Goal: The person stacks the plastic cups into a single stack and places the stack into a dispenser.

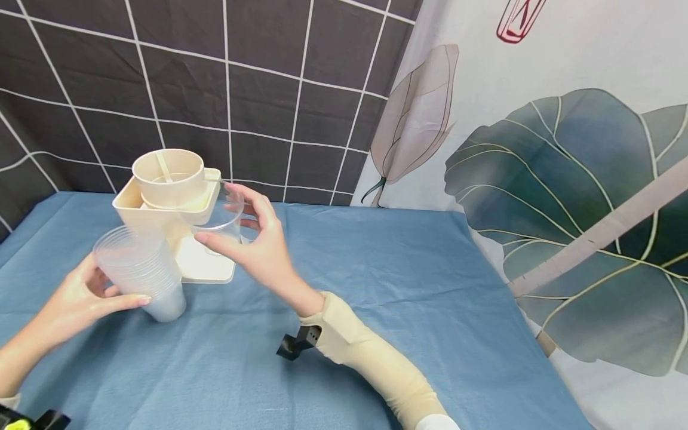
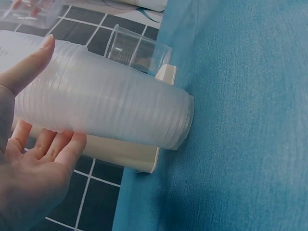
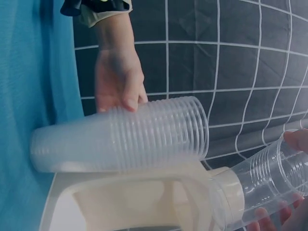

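My left hand [image 1: 88,298] holds a tall stack of clear plastic cups [image 2: 110,96] by its side, thumb on one side and fingers on the other. The stack's bottom is at or just above the blue cloth; I cannot tell if it touches. A single clear plastic cup [image 1: 228,209] is held in my right hand [image 1: 263,242], in front of a cream plastic stand [image 1: 131,206]. This stand has a round cup-like top [image 1: 169,191] with a bar inside, a square tray and a flat base [image 1: 215,272]. Another clear cup [image 2: 137,50] appears upright at the base in the left wrist view.
A blue cloth [image 1: 376,286] covers the table. Dark cloth with a white grid [image 1: 269,101] hangs behind, and a leaf-print curtain [image 1: 564,179] borders the right side. Black wrist cameras, such as the right one [image 1: 298,341], stick out from the sleeves.
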Motion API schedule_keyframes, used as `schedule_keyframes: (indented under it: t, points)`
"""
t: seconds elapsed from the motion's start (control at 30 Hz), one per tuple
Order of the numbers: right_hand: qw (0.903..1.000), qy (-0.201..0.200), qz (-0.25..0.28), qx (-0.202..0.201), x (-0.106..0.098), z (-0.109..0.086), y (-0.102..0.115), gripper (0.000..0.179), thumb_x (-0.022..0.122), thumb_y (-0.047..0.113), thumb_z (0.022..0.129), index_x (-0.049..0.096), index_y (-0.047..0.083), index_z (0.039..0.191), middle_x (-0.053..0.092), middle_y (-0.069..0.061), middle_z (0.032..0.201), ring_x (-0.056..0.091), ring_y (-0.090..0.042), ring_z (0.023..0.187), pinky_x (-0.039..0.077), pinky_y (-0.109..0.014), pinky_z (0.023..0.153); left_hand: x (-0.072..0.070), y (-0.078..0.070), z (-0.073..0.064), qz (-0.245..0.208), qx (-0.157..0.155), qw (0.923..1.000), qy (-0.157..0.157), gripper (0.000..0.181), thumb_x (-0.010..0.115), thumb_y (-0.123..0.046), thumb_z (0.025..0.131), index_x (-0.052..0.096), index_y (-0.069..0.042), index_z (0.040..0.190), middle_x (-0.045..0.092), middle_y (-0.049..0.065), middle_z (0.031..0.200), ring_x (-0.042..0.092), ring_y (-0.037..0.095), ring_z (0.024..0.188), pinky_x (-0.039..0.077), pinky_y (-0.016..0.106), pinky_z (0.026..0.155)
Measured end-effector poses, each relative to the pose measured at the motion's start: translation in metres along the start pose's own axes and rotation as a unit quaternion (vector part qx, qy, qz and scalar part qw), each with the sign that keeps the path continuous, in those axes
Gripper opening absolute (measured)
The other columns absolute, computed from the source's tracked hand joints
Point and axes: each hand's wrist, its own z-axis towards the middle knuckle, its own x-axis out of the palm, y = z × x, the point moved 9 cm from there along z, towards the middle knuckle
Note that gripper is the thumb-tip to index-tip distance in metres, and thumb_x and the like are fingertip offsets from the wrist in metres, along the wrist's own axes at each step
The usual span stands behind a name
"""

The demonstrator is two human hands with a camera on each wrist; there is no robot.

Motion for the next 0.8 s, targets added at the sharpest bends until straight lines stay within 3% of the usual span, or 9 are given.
schedule_keyframes:
  t: [0.23,0.5,0.8]
  points:
    - [0.9997,0.008,0.022,0.0,0.008,0.001,0.006,0.067,0.078,0.005,0.075,0.047,0.009,0.134,0.056,-0.015,0.126,0.055,-0.002,0.109,0.051,-0.02,0.091,0.0,0.002,-0.001,0.016,-0.005,0.9999,0.003,0.093,0.068,0.028,0.064,0.037,-0.014,0.142,0.052,-0.012,0.127,0.053,-0.009,0.111,0.046,0.001,0.084]
    - [0.9991,0.013,0.035,-0.022,0.018,0.002,0.016,0.067,0.078,0.002,0.074,0.046,0.008,0.133,0.057,-0.014,0.129,0.056,0.0,0.111,0.051,-0.018,0.093,0.0,0.003,-0.002,0.002,-0.007,1.0,0.002,0.092,0.067,0.03,0.064,0.038,-0.013,0.14,0.053,-0.011,0.127,0.054,-0.008,0.111,0.047,0.002,0.084]
    - [0.9989,0.02,0.027,-0.033,0.026,0.006,0.027,0.066,0.079,0.003,0.074,0.047,0.007,0.132,0.057,-0.012,0.128,0.054,0.003,0.111,0.051,-0.02,0.092,-0.001,0.0,0.0,0.026,-0.01,0.9996,-0.001,0.092,0.068,0.028,0.065,0.038,-0.014,0.14,0.053,-0.012,0.126,0.054,-0.008,0.11,0.045,0.001,0.085]
